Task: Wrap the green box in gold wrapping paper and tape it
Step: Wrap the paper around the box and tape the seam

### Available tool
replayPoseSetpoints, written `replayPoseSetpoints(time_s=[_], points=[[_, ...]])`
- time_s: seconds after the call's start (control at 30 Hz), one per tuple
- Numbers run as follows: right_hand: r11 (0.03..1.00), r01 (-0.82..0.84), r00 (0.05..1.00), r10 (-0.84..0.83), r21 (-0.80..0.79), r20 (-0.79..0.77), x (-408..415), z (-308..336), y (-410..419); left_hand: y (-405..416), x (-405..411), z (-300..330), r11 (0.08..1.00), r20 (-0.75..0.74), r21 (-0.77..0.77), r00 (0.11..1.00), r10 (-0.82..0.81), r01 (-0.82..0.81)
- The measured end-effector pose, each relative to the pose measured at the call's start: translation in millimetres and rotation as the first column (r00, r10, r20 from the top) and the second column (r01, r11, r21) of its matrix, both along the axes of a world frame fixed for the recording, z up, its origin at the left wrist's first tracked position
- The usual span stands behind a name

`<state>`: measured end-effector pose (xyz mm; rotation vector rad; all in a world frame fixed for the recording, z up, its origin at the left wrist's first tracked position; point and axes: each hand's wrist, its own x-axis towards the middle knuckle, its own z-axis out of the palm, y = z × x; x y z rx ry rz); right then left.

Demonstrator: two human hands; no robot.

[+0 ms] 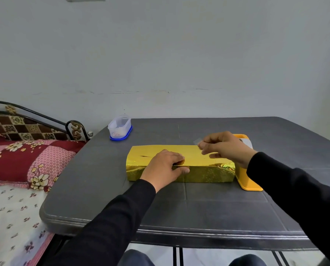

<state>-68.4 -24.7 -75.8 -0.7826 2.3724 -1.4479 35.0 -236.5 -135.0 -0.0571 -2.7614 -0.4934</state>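
A dark grey worktop [106, 191] carries a box wrapped in gold paper [204, 174] at its middle, an orange tape dispenser [247, 182] just beside its right end, and a clear lidded container [120, 128] at the far left corner.

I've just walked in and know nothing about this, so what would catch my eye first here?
The shiny gold-wrapped box mid-table, with the left hand pressing its paper seam. Above its right end, the right hand pinches a clear tape strip; an orange tape dispenser stands just beyond.
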Motion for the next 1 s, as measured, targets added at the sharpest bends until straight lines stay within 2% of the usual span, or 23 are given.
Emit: replayPoseSetpoints(time_s=[0.2,0.37,0.57,0.7,1.0], points=[[0.978,-0.086,0.995,0.074,0.189,0.069,-21.1,10.5,-10.9,-0.2,-0.5,-1.1,1.0,0.0,0.021,1.0,0.004,-0.004],[0.925,-0.123,0.989,0.144,0.359,-0.032,-30.1,19.1,-24.1,0.0,-0.6,-2.2,0.999,-0.004,0.052,1.0,0.002,-0.002],[0.897,-0.15,0.962,0.229,0.415,-0.148,-36.6,21.0,-33.4,-1.1,-1.8,-3.5,0.999,-0.006,0.036,1.0,0.001,0.0],[0.875,-0.172,0.958,0.255,0.452,-0.128,-40.0,17.9,-37.9,-1.3,-1.9,-4.1,1.0,-0.007,0.028,1.0,0.004,-0.004],[0.885,-0.198,0.975,0.224,0.422,-0.011,-45.2,12.1,-46.0,-1.1,-1.9,-4.7,0.999,-0.013,0.04,1.0,0.012,-0.011]])
